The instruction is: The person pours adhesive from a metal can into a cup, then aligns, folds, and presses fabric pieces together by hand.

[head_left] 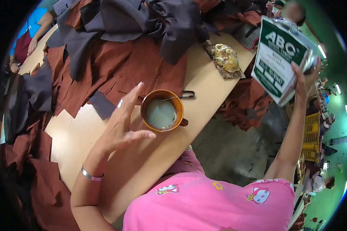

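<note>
In the head view, the left hand (pixel 121 125) is spread wide around the near side of a brown mug (pixel 177 103); whether the skin touches the rim cannot be told. The mug stands on the desk (pixel 131 165), its handle turned toward the desk's diagonal edge, with a strip of bare surface between. A black clip (pixel 189 94) lies just beside it. Brown cloth (pixel 123 73) spreads close on the mug's far side, limiting room there. A yellowish lump on a wrapper (pixel 226 59) sits near the edge. The right hand (pixel 306 79) grips a green-and-white packet (pixel 275 59) by its side, raised beyond the edge, well apart from the mug.
</note>
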### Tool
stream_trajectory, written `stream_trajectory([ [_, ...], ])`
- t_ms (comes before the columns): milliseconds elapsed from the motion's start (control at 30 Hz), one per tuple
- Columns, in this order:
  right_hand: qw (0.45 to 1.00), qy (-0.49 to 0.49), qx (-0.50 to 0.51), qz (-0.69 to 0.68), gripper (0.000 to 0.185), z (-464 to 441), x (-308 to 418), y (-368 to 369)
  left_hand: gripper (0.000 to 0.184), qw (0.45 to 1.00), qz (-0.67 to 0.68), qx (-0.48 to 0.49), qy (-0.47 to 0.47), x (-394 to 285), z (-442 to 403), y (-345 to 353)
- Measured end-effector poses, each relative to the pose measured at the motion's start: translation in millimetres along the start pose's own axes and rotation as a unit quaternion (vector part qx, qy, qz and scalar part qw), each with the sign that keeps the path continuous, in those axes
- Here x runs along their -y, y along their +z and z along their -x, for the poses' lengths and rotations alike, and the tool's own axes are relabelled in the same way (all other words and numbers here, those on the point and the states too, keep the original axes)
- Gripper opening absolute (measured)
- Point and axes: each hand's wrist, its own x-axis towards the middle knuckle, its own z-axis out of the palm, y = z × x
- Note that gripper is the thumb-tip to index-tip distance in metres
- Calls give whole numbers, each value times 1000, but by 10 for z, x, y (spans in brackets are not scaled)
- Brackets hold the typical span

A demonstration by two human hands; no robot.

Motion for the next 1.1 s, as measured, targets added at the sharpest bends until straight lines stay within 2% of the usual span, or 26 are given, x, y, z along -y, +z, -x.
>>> stream_trajectory([
  [67,998,-54,-7,37,105,-289,-452,252,119,987,147,-15,-64,27,74,151],
  [100,996,-72,-24,49,105,-387,-587,443,126,993,106,-5,-47,76,79,181],
  [167,993,-72,-55,75,106,-461,-706,771,125,994,86,11,-69,108,111,229],
  [300,997,0,-72,28,110,-551,-1249,1266,116,994,36,29,-97,117,93,239],
  [400,987,50,-128,-82,115,-494,-1486,1502,111,996,-35,32,-76,128,105,235],
  [500,979,37,-163,-113,118,-430,-1841,1728,109,994,-78,45,-62,110,50,232],
  [600,984,-8,-180,-7,106,-423,-1880,1926,103,994,-77,55,-63,111,40,219],
  [633,981,30,-192,-24,107,-388,-1827,1974,102,994,-73,57,-62,119,34,212],
  [733,988,21,-153,-11,107,-358,-1712,1949,100,996,-45,42,-65,95,22,230],
  [767,991,21,-129,-23,106,-414,-1950,1920,101,997,-38,36,-64,87,30,235],
  [800,995,10,-101,3,99,-377,-1740,1864,102,997,-33,30,-60,80,40,229],
  [867,997,-27,-56,-46,102,-355,-1646,1743,104,997,-49,23,-62,67,46,241],
  [967,991,81,-33,-98,95,25,-1206,1577,107,998,-41,7,-44,93,64,280],
  [1000,962,86,26,-256,85,375,-624,1584,108,999,-35,1,-35,114,58,309],
  [1033,917,64,177,-352,78,958,43,1590,111,998,-50,-1,-32,113,78,318],
  [1067,886,175,267,-337,88,1220,564,1555,110,998,-59,-11,-23,148,68,351],
  [1100,905,21,329,-269,90,1447,925,1559,109,997,-68,-20,-15,182,82,380],
])
